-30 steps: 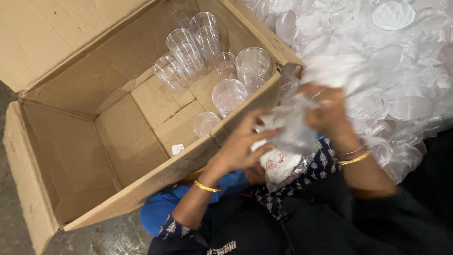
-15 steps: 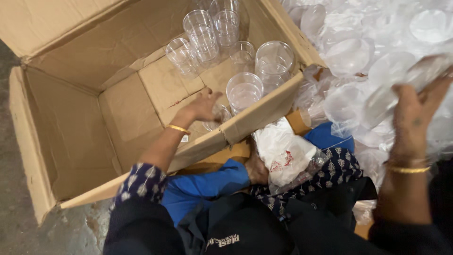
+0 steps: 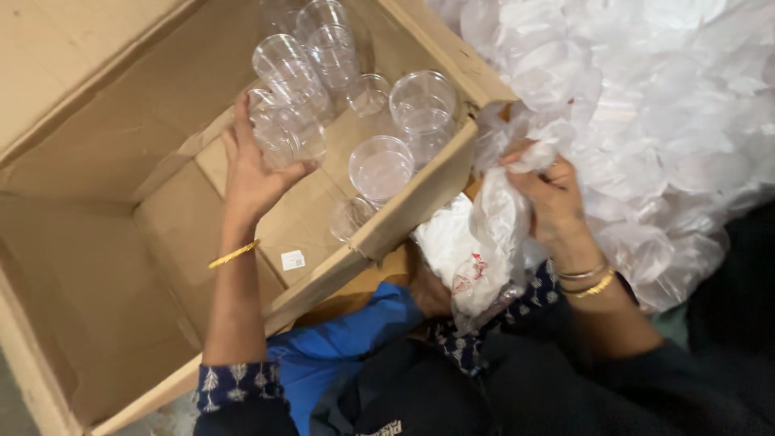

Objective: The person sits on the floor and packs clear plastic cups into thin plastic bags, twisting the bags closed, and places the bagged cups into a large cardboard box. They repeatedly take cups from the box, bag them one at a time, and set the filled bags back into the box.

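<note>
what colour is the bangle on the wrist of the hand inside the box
Gold: a thin bangle on the left hand, seen clearly in the head view.
</note>
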The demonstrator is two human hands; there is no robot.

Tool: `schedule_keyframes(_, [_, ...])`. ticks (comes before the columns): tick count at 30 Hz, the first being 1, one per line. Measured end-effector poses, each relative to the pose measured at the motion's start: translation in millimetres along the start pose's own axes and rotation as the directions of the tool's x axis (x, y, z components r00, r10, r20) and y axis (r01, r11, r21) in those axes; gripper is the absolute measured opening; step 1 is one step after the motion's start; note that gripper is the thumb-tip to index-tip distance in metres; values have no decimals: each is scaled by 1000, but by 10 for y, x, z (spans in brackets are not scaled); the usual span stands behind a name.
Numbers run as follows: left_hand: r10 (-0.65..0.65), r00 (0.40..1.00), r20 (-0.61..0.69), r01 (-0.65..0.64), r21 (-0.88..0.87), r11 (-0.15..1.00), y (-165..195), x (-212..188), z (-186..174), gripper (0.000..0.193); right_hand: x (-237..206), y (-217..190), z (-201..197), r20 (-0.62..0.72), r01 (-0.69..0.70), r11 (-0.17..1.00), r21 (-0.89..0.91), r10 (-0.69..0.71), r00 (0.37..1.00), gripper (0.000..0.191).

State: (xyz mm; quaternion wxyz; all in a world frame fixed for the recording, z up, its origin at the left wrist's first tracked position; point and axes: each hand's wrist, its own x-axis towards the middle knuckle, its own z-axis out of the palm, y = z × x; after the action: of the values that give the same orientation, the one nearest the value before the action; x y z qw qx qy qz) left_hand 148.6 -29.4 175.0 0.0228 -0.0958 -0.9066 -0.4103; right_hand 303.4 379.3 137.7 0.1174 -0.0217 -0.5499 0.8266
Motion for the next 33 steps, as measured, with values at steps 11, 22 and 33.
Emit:
schedule_keyframes(11, [381,902,205,-432,430,792,1312,-326,586,107,-240,-307,480,-4,14,999,37,-14,1000,22])
schedule_keyframes(22, [327,924,-200,-383,-494,781,1775,-1272,1068,14,-342,-69,702,16,73,997,38,-74,997,17])
schedule_keyframes(33, [293,955,34,-108,-885,453,1596,-1458,1026,16,-328,266,584,34,-110,959,262,104,994,11])
